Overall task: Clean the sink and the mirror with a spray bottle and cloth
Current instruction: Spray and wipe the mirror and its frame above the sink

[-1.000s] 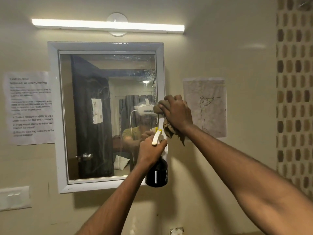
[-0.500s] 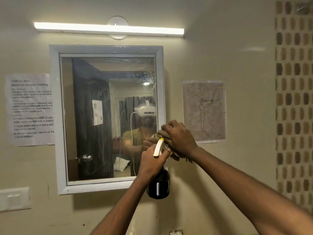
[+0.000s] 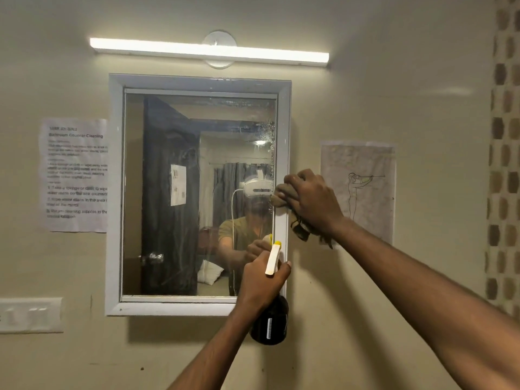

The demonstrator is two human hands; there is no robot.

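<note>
Two hands work at the mirror [image 3: 197, 192]: the left hand [image 3: 261, 280], its grip closed around the dark spray bottle [image 3: 270, 322], is near the lower right corner; the right hand [image 3: 312, 201] presses a bunched brown cloth [image 3: 281, 197] against the frame's right edge.

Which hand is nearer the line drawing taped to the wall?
Right. The right hand with the cloth is just left of the drawing; the left hand is lower, farther left.

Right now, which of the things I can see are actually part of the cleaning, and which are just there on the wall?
In use:
- mirror
- cloth, in the right hand
- spray bottle, in the left hand

Just there:
- instruction sheet
- figure drawing
- light bar
- switch plate
</note>
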